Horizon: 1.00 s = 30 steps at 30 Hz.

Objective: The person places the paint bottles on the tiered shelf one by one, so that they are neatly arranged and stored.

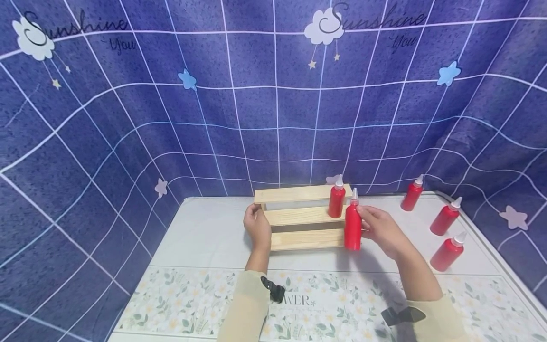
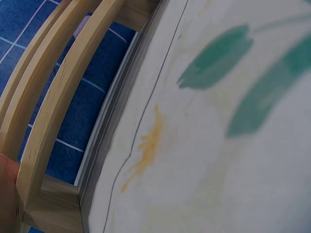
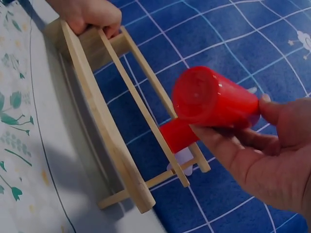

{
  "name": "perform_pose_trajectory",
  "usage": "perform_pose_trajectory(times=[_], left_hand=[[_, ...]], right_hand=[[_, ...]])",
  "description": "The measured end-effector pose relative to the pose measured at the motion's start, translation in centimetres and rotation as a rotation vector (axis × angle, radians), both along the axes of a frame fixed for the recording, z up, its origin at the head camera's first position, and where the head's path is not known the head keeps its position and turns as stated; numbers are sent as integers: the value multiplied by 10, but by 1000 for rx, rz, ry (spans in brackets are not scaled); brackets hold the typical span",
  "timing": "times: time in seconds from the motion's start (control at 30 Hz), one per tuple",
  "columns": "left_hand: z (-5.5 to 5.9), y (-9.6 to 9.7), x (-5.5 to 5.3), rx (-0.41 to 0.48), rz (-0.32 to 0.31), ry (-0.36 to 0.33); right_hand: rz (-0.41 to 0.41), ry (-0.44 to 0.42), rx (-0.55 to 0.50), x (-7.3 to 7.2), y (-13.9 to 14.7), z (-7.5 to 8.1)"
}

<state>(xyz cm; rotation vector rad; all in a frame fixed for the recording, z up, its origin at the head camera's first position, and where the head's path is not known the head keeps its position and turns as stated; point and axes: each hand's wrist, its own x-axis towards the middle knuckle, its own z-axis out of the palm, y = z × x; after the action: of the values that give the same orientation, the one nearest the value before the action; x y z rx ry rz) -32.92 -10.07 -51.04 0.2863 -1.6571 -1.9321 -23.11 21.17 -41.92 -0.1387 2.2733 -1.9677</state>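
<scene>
A three-tier wooden rack [image 1: 307, 216] stands on the table, its slats running left to right. My left hand [image 1: 258, 228] grips its left end; the right wrist view shows those fingers [image 3: 99, 14] curled over the wood. In my right hand [image 1: 381, 231] is a red squeeze bottle [image 1: 353, 228] with a clear pointed cap, pinched between thumb and fingers. It is upright, in front of the rack's right end. The right wrist view looks at the base of this bottle [image 3: 197, 97]. Behind it, a second red bottle [image 1: 336, 203] stands on the middle tier.
At the table's right side stand three more red bottles, one at the back [image 1: 412, 195], one mid-way [image 1: 445, 218] and one nearer [image 1: 447, 253]. A flowered strip [image 1: 196, 299] crosses the white table [image 1: 205, 232]. A blue grid-patterned curtain [image 1: 256, 109] hangs behind.
</scene>
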Motion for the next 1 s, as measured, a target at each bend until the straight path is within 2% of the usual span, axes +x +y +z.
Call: perform_pose_trajectory(times=[0.27,0.43,0.6,0.83,1.0], left_hand=[[-1,1,1,3,-7,-4],[0,-1,-1,0,4,7],[1,-1,-2,6,14,10],[2,0,0,10,11,3],[1,-1,0,11,7,1]], right_hand=[[121,71,-18,2,-7,-6],[155,145,60,-2,-20,-13],[108,162,106,-7,-39,-18],[55,243,66,-15,-61,-22],[15,257,66,-19,-72,-20]])
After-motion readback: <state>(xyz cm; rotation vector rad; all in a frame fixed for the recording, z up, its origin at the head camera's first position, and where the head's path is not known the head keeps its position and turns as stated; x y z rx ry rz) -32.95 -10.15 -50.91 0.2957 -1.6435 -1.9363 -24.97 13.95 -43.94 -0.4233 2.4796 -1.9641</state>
